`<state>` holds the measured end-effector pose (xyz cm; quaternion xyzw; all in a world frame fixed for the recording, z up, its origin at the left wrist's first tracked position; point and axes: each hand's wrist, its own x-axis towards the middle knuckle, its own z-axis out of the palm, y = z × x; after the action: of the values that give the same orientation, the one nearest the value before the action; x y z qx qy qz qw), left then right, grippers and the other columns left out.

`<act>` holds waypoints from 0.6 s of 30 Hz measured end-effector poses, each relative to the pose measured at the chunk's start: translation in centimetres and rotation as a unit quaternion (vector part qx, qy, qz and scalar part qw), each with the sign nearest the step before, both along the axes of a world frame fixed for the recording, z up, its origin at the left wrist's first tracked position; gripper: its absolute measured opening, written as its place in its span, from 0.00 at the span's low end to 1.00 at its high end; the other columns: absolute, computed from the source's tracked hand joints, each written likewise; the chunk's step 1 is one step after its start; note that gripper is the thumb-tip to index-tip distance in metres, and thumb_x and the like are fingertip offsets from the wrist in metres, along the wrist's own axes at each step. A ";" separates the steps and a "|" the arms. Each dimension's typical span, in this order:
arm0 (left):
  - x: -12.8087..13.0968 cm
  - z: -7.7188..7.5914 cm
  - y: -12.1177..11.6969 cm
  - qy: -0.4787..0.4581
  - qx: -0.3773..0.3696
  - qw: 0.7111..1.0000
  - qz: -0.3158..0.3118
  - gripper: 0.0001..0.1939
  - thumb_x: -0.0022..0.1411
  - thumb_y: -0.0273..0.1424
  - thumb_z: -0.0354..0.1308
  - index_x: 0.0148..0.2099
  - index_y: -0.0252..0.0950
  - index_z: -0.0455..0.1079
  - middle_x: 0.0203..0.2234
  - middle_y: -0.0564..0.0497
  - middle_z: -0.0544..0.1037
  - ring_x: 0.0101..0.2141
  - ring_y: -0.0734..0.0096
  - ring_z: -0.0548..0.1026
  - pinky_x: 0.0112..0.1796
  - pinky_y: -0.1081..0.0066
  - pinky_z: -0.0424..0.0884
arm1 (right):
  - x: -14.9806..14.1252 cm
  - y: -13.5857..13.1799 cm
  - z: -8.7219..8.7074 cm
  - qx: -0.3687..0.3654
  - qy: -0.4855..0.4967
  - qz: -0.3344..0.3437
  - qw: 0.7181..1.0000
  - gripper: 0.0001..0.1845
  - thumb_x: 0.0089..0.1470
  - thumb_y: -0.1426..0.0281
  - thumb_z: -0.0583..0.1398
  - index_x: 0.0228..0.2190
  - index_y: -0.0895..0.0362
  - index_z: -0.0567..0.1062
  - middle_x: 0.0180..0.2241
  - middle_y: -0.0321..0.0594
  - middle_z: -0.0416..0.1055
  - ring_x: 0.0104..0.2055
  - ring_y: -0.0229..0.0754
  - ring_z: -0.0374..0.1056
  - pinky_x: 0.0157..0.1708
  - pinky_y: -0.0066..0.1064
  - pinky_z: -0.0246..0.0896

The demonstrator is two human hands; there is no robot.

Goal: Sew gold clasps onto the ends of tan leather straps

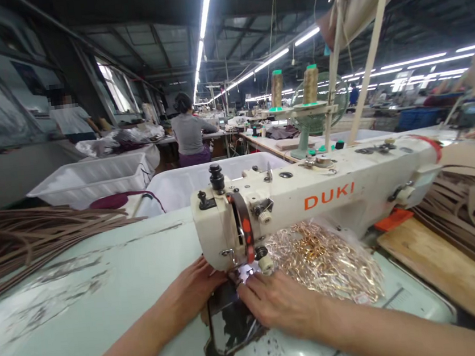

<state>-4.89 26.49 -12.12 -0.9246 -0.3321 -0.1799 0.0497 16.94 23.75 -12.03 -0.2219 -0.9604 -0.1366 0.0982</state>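
At our sewing machine, left hand and right hand flank the lit needle area, right nearer; whether the fingers grasp anything, we cannot tell.

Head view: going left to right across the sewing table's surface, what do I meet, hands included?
Pile of brown strips → left hand → right hand → heap of gold-coloured metal pieces → wooden board.
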 end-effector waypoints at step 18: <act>-0.5 -4.8 -3.1 0.083 0.137 0.984 0.074 0.23 0.61 0.17 0.42 0.57 0.32 0.56 0.46 0.45 0.72 0.48 0.62 0.70 0.49 0.64 0.69 | 1.8 4.0 0.3 -0.281 0.195 -0.106 0.934 0.08 0.56 0.68 0.57 0.31 0.59 0.75 0.34 0.41 0.72 0.36 0.39 0.67 0.36 0.26 0.59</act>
<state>-5.40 23.37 -16.91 -0.8937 -0.3662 -0.1426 0.2167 18.73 27.73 -11.77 -0.3637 -0.8922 0.1750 0.2027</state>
